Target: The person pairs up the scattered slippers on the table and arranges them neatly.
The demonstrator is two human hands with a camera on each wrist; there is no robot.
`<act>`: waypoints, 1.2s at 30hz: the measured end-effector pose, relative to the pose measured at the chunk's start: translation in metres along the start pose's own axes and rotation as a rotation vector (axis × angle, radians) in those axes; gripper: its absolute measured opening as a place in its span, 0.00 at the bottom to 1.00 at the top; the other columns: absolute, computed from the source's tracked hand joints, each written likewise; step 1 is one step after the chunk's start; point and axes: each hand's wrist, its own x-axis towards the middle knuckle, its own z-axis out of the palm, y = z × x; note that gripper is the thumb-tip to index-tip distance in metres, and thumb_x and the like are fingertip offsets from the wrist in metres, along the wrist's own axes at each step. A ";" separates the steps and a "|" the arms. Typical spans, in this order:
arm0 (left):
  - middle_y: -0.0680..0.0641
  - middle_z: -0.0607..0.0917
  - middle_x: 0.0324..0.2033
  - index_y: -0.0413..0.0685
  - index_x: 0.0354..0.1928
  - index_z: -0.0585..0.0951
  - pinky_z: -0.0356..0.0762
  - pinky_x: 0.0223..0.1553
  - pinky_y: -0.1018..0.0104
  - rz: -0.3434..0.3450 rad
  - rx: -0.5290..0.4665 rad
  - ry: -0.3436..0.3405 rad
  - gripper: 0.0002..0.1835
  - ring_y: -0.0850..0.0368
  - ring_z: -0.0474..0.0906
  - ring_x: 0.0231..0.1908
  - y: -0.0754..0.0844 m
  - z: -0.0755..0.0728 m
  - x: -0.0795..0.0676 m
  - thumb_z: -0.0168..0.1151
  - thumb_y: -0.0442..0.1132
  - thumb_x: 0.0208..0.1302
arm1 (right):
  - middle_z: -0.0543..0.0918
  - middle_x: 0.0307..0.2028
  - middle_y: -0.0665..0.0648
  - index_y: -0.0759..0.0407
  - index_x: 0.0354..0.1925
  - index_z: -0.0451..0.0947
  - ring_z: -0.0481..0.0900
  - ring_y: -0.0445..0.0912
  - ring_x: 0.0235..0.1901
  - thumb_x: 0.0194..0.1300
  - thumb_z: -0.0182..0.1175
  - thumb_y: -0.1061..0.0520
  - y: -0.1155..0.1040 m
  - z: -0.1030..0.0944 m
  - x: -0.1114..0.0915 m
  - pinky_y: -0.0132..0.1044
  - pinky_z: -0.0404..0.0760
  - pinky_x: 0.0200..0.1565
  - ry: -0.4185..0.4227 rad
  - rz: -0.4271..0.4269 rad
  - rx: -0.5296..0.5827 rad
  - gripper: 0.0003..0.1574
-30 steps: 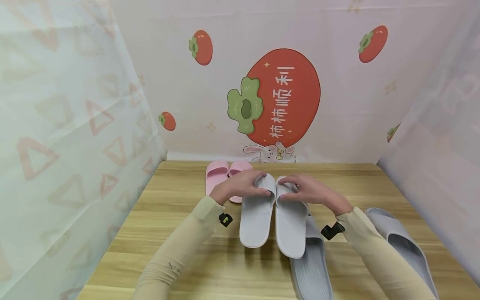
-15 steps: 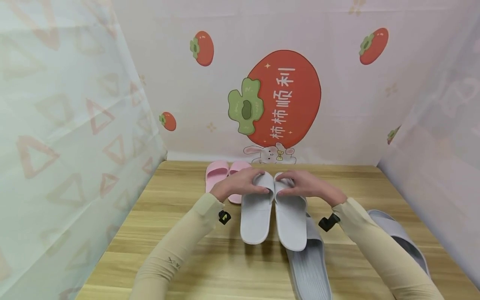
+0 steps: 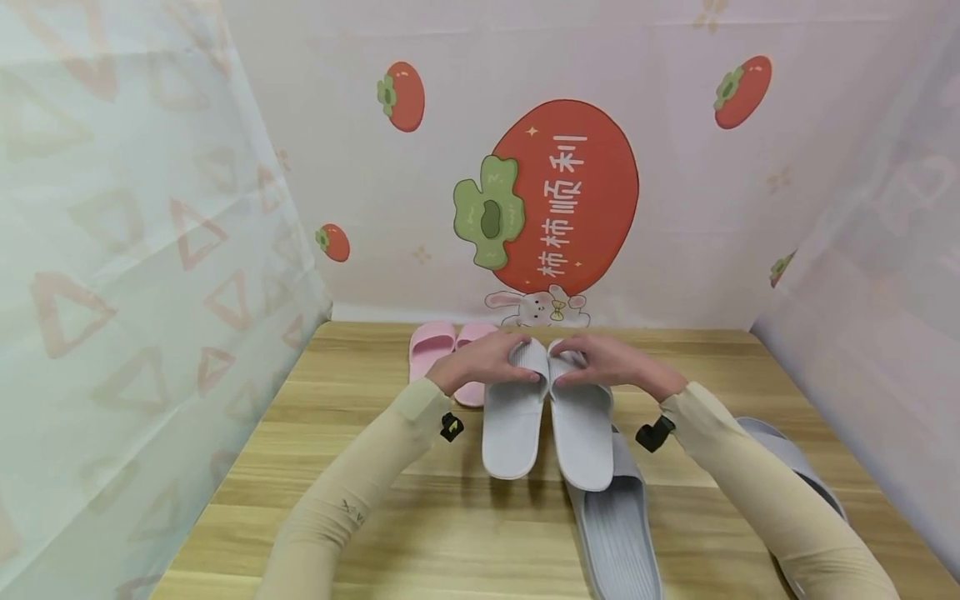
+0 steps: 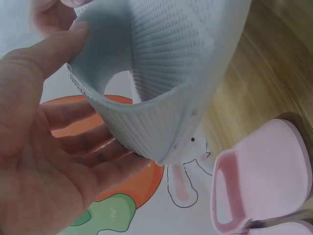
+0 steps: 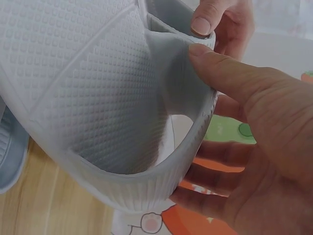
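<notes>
A light grey slide slipper is held in my left hand, with the thumb inside the ribbed strap and the fingers along its outside. Beside it, my right hand grips the matching slipper in the same way. Both straps face up, toes toward the back wall, heels toward me. In the left wrist view the left slipper's dotted footbed shows through the strap opening. Shadows fall on the wood below the heels. The right slipper overlaps a darker grey slipper under it in the head view.
A pair of pink slippers stands at the back, left of the held pair and partly behind my left hand. Another darker grey slipper lies at the right, mostly covered by my right sleeve. Printed cloth walls enclose the wooden surface.
Both hands have shifted slightly toward the back wall, carrying the light grey slippers along. The right forearm has moved a little left. The pink slippers have stayed put.
</notes>
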 end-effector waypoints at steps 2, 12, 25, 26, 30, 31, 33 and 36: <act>0.45 0.76 0.62 0.48 0.66 0.71 0.72 0.62 0.59 -0.007 0.004 0.001 0.36 0.53 0.72 0.59 -0.001 0.000 0.002 0.67 0.57 0.60 | 0.81 0.56 0.58 0.53 0.57 0.79 0.78 0.53 0.56 0.57 0.71 0.42 0.003 0.000 0.002 0.54 0.76 0.58 -0.005 0.006 -0.005 0.33; 0.46 0.79 0.53 0.45 0.62 0.73 0.74 0.57 0.61 -0.005 0.072 -0.002 0.34 0.54 0.74 0.52 -0.003 -0.002 0.012 0.65 0.58 0.60 | 0.81 0.55 0.59 0.54 0.58 0.79 0.78 0.53 0.55 0.57 0.71 0.45 0.007 -0.004 0.010 0.54 0.76 0.58 -0.028 0.021 -0.004 0.32; 0.47 0.80 0.48 0.44 0.57 0.74 0.75 0.51 0.62 0.009 0.056 0.000 0.31 0.56 0.74 0.47 -0.008 -0.010 0.023 0.67 0.56 0.59 | 0.82 0.52 0.58 0.53 0.58 0.79 0.76 0.50 0.47 0.58 0.70 0.48 0.010 -0.014 0.019 0.52 0.76 0.54 -0.061 0.047 -0.020 0.30; 0.46 0.80 0.48 0.44 0.57 0.74 0.75 0.52 0.61 0.007 0.058 -0.001 0.31 0.55 0.74 0.47 -0.009 -0.010 0.024 0.67 0.56 0.59 | 0.82 0.52 0.58 0.53 0.58 0.79 0.76 0.51 0.47 0.58 0.70 0.48 0.010 -0.014 0.020 0.52 0.76 0.55 -0.060 0.053 -0.021 0.30; 0.46 0.80 0.48 0.45 0.58 0.74 0.75 0.53 0.61 -0.009 0.075 0.004 0.31 0.55 0.74 0.48 -0.011 -0.011 0.028 0.67 0.55 0.58 | 0.82 0.54 0.59 0.54 0.57 0.79 0.77 0.53 0.52 0.57 0.71 0.48 0.013 -0.016 0.024 0.55 0.75 0.58 -0.048 0.052 -0.024 0.30; 0.46 0.80 0.49 0.46 0.59 0.74 0.75 0.53 0.61 -0.014 0.075 0.004 0.31 0.55 0.74 0.48 -0.011 -0.011 0.028 0.67 0.55 0.58 | 0.82 0.55 0.59 0.54 0.57 0.80 0.78 0.54 0.52 0.57 0.71 0.47 0.013 -0.016 0.025 0.55 0.75 0.58 -0.047 0.049 -0.025 0.30; 0.46 0.80 0.49 0.46 0.60 0.74 0.75 0.54 0.60 -0.026 0.071 0.000 0.32 0.55 0.74 0.48 -0.012 -0.011 0.030 0.67 0.56 0.58 | 0.82 0.55 0.59 0.54 0.57 0.80 0.78 0.53 0.53 0.57 0.71 0.47 0.015 -0.017 0.027 0.55 0.75 0.58 -0.047 0.049 -0.032 0.30; 0.45 0.79 0.51 0.46 0.62 0.73 0.74 0.54 0.60 -0.041 0.064 -0.016 0.33 0.55 0.74 0.49 -0.013 -0.012 0.031 0.66 0.55 0.59 | 0.83 0.54 0.58 0.53 0.56 0.80 0.79 0.52 0.51 0.56 0.71 0.46 0.017 -0.017 0.029 0.54 0.76 0.57 -0.053 0.055 -0.045 0.30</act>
